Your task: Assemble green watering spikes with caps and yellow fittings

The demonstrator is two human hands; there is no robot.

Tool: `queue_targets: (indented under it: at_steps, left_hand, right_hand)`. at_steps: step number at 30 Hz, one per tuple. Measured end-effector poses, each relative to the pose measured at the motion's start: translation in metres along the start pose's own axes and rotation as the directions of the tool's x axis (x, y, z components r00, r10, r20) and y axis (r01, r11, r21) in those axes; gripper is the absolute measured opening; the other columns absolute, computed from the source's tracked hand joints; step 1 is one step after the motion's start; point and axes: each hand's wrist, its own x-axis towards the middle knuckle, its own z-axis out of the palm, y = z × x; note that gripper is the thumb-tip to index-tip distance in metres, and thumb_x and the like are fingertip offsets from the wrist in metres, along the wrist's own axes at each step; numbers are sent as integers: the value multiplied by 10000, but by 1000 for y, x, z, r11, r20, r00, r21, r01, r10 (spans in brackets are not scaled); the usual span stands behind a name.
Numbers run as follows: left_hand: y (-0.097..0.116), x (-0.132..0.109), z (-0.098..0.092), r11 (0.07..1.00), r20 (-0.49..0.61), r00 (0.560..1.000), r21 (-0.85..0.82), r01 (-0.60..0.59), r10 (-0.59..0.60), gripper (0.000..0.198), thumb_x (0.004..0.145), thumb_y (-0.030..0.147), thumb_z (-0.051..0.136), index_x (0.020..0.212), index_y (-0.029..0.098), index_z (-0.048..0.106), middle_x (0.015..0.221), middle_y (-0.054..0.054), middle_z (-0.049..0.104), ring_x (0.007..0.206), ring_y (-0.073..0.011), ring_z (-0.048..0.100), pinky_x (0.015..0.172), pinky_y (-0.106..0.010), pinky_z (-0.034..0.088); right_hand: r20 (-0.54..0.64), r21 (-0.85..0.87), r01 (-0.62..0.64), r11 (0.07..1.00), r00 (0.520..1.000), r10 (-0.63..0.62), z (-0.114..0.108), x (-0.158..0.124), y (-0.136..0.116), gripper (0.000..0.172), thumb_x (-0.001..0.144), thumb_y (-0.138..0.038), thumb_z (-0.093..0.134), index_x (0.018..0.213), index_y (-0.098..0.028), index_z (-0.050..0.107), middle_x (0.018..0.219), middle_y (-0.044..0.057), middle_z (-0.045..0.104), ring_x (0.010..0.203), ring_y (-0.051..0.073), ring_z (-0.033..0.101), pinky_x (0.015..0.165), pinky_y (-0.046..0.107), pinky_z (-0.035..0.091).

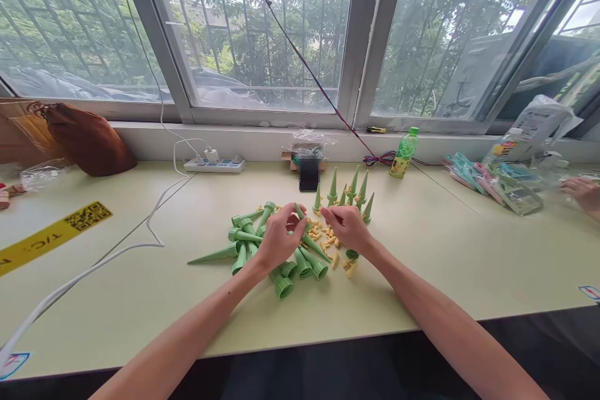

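Observation:
A heap of green plastic cone spikes (255, 244) lies in the middle of the pale table (140, 300), with small yellow pieces (328, 240) scattered among them. Several more green spikes (349, 190) stand upright just behind. My left hand (277, 237) is closed, pinching the tip of one green spike (300, 212) above the heap. My right hand (345, 226) is closed in a pinch over the yellow pieces, and what it holds is too small to make out. A small green ring (351, 254) lies by my right wrist.
A black phone (309, 174) stands behind the spikes, next to a green bottle (404, 152). A power strip (214, 164) with white cables lies to the left, and a brown bag (89, 140) sits far left. Packaged goods (497, 181) and another person's hand (584, 194) are at the right.

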Motion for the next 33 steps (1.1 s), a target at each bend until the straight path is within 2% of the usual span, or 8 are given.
queue_targets:
  at_steps: [9, 16, 18, 20, 22, 25, 29, 33]
  left_hand:
    - [-6, 0, 1, 1000, -46, 999, 28, -2, 4, 121, 876, 293, 579, 936, 188, 578, 862, -20, 625, 578, -99, 601, 549, -232, 545]
    - [-3, -1, 1, 999, -73, 997, 30, 16, -13, 142, 866, 295, 604, 960, 189, 592, 706, 6, 610, 562, -120, 613, 553, -243, 544]
    - [-3, -2, 1, 999, -79, 997, 34, 12, -9, 151, 865, 305, 608, 964, 191, 595, 725, 2, 621, 564, -121, 618, 551, -246, 547]
    - [-4, -2, 1, 999, -84, 996, 38, 0, 3, 154, 867, 312, 607, 963, 193, 596, 747, -3, 628, 568, -123, 623, 553, -249, 553]
    - [-4, -3, 1, 999, -87, 996, 49, -14, 18, 148, 870, 310, 603, 963, 194, 595, 784, -9, 634, 584, -122, 626, 562, -251, 558]
    - [-4, -5, 2, 994, -83, 995, 92, -55, 63, 120, 878, 294, 593, 955, 202, 599, 881, -23, 640, 625, -113, 614, 585, -245, 559]
    - [-2, -6, 2, 985, -58, 991, 129, -114, 122, 86, 891, 279, 576, 917, 202, 603, 944, -33, 632, 645, -104, 591, 604, -240, 559]
    - [-1, -3, -1, 986, -61, 991, 124, -109, 118, 94, 887, 278, 579, 920, 195, 606, 947, -35, 636, 640, -102, 596, 610, -239, 563]
  right_hand:
    - [-2, -16, 13, 1000, 1000, -13, 0, -1, 8, 504, 993, -428, 396, 555, -179, 404, 484, -43, 369, 472, 83, 295, 512, 261, 240]
    - [22, -22, 12, 1000, 1000, -11, -2, 0, 5, 478, 997, -415, 398, 584, -177, 434, 508, -43, 384, 489, 86, 311, 522, 252, 259]
    - [55, -7, 14, 1000, 998, -14, -2, -1, 1, 415, 987, -408, 432, 650, -175, 498, 533, -42, 423, 502, 90, 342, 533, 242, 288]
    - [112, 31, 13, 999, 994, -16, -1, -2, -3, 266, 962, -392, 498, 839, -172, 582, 602, -29, 526, 530, 98, 419, 562, 233, 342]
    - [140, 52, 18, 998, 990, -25, 0, -3, -5, 200, 940, -367, 544, 945, -174, 595, 687, -3, 593, 565, 109, 471, 583, 234, 375]
    - [163, 54, 38, 998, 986, -46, 2, -5, -6, 158, 946, -314, 527, 910, -174, 594, 749, 26, 613, 613, 121, 496, 597, 237, 384]
    - [190, 48, 45, 998, 980, -54, 2, -4, -6, 167, 958, -283, 500, 860, -176, 582, 721, 17, 593, 615, 120, 473, 590, 233, 361]
    - [192, 33, 37, 999, 980, -43, 0, -3, -5, 267, 965, -328, 499, 751, -177, 548, 629, -18, 526, 562, 102, 409, 567, 229, 319]
